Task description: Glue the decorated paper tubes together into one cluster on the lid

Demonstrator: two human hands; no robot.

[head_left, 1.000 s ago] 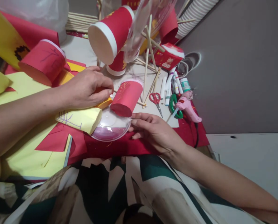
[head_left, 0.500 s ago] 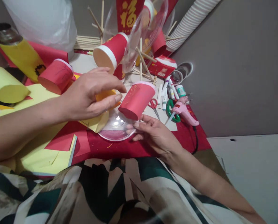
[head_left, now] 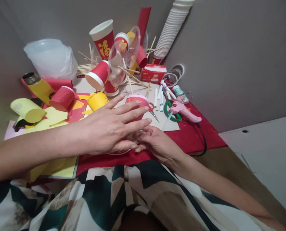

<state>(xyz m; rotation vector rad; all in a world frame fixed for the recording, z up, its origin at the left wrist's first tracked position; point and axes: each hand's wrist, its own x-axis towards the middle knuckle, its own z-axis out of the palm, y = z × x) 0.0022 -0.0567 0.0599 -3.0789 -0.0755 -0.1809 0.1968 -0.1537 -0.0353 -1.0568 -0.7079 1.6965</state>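
Red cup [head_left: 136, 99] stood partly hidden behind the left hand [head_left: 106, 130], the nearer one, fingers spread across it; its rim pointed away. The right hand [head_left: 155, 141] curled beside them, any grip on the clear lid [head_left: 121, 151] untellable. Scissors [head_left: 153, 111] lay rightward.

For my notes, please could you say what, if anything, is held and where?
The right hand appears to pinch the clear plastic lid by its rim; the left hand partly hides the grip.

The topmost cup [head_left: 103, 40] reads 福; print on the red box [head_left: 153, 73] seems illegible.
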